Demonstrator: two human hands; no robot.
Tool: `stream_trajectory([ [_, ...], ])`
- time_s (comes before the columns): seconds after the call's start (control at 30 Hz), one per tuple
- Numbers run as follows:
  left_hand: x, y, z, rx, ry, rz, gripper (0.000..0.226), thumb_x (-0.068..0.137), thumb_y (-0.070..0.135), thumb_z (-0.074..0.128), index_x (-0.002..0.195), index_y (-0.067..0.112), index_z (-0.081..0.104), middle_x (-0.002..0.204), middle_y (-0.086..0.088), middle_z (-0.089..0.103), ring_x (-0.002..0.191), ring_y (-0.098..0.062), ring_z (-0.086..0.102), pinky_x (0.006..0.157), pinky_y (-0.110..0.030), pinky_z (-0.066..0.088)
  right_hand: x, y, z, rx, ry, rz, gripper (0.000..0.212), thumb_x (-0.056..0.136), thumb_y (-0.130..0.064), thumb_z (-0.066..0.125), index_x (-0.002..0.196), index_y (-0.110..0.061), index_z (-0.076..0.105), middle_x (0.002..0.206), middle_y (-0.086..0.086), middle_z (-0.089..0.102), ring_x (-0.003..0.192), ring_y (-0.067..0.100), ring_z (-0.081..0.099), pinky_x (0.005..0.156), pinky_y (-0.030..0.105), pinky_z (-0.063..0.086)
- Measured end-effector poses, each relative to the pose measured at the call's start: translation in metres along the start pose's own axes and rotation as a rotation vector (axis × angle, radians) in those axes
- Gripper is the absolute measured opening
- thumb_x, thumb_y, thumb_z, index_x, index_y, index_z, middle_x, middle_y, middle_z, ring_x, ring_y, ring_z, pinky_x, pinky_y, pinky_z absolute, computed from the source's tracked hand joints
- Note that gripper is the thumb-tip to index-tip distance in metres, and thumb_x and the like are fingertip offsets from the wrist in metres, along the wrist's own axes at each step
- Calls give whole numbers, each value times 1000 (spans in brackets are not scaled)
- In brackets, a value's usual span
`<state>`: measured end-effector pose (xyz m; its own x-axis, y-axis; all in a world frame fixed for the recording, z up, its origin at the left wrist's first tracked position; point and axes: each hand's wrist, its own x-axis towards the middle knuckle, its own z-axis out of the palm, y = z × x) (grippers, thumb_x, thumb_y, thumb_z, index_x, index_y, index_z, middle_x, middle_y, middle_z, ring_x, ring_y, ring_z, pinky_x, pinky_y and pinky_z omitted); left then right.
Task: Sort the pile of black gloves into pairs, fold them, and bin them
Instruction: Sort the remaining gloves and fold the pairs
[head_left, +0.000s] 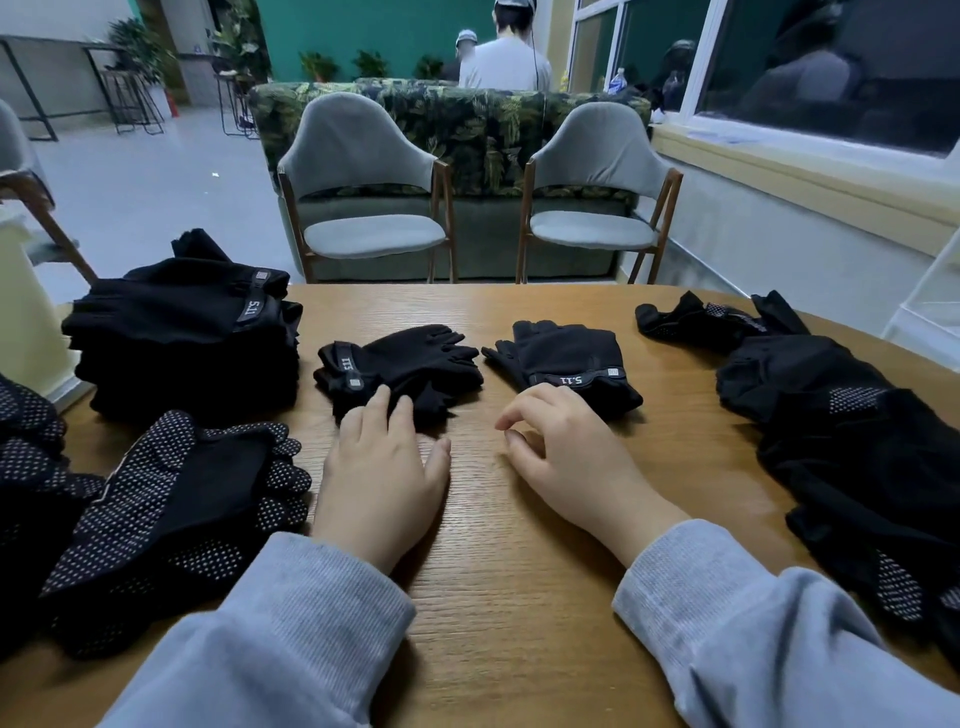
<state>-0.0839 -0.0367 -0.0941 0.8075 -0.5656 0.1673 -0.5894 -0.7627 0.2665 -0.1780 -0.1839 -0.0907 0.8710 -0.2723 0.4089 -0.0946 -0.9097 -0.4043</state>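
Two single black gloves lie side by side at the middle of the wooden table (493, 545). My left hand (382, 467) lies flat, its fingertips touching the near edge of the left glove (410, 369). My right hand (561, 452) rests on the table just in front of the right glove (571, 364), fingers loosely curled, holding nothing. A tall stack of folded black gloves (187, 338) stands at the far left. Dotted-palm gloves (171, 509) lie at the near left. A loose pile of black gloves (841, 441) spreads along the right.
Two grey chairs (363, 171) stand beyond the table's far edge, with a leaf-patterned sofa (483, 130) behind them. A pale bin (21, 312) stands at the left edge, a clear container (935, 296) at the right. People stand in the background.
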Motion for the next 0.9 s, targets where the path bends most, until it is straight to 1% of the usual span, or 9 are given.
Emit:
stream_trajectory([
  [0.13, 13, -4, 3, 45, -32, -50, 66, 96, 51, 23, 149, 13, 10, 158, -6, 0, 143, -23, 8, 115, -39, 9, -2, -1, -4, 8, -6, 11, 17, 91, -18, 53, 106, -20, 62, 105, -9, 57, 106, 7, 46, 96, 25, 38],
  [0.23, 16, -6, 5, 64, -59, -77, 67, 96, 53, 18, 150, 14, 6, 158, -5, -4, 144, -24, 6, 116, -42, 6, -3, 0, -6, 6, -6, 7, 18, 92, -18, 53, 107, -20, 62, 105, -9, 58, 106, 7, 47, 97, 24, 37],
  [0.33, 14, -6, 5, 65, -59, -90, 68, 96, 54, 18, 150, 15, 7, 158, -4, -4, 144, -25, 2, 116, -43, 4, -5, 1, -9, 8, 7, 21, 19, 91, -16, 54, 108, -18, 63, 106, -8, 59, 107, 7, 48, 98, 22, 36],
  [0.4, 13, -6, 5, 55, -62, -95, 69, 95, 55, 18, 150, 14, 5, 158, -6, -7, 144, -25, -3, 116, -44, 3, -7, 2, -13, 6, 33, 35, 19, 91, -15, 54, 107, -17, 64, 107, -7, 60, 107, 7, 49, 98, 23, 37],
  [0.5, 10, -6, 5, 61, -82, -84, 74, 94, 58, 15, 150, 14, -3, 157, -7, -15, 144, -26, -10, 116, -46, 1, -11, 7, -23, -21, 108, 89, 21, 90, -16, 56, 109, -19, 64, 108, -9, 60, 108, 6, 48, 97, 25, 38],
  [0.6, 4, -5, 4, 87, -121, -43, 78, 91, 64, 13, 149, 16, -11, 155, -5, -22, 143, -27, -14, 115, -48, -1, -19, 13, -36, -102, 180, 206, 25, 90, -19, 55, 114, -19, 62, 116, -7, 56, 114, 7, 42, 100, 27, 37],
  [0.7, 0, -4, 3, 114, -167, 6, 79, 91, 65, 13, 147, 18, -16, 153, -2, -28, 142, -24, -19, 115, -47, -3, -30, 23, -49, -260, 240, 391, 34, 91, -24, 52, 123, -15, 57, 130, -1, 47, 128, 14, 31, 105, 32, 31],
  [0.8, -4, -3, 2, 120, -189, 78, 78, 91, 64, 14, 146, 21, -19, 151, 1, -31, 141, -20, -23, 116, -45, -5, -41, 31, -61, -320, 233, 591, 44, 91, -28, 50, 132, -12, 50, 147, 6, 31, 139, 20, 14, 110, 40, 25],
  [0.9, -10, -3, 2, 124, -211, 148, 76, 91, 63, 14, 145, 23, -22, 149, 4, -33, 140, -16, -25, 117, -43, -6, -49, 40, -70, -340, 197, 737, 48, 91, -29, 48, 137, -14, 45, 154, 9, 15, 141, 23, 3, 111, 42, 19],
])
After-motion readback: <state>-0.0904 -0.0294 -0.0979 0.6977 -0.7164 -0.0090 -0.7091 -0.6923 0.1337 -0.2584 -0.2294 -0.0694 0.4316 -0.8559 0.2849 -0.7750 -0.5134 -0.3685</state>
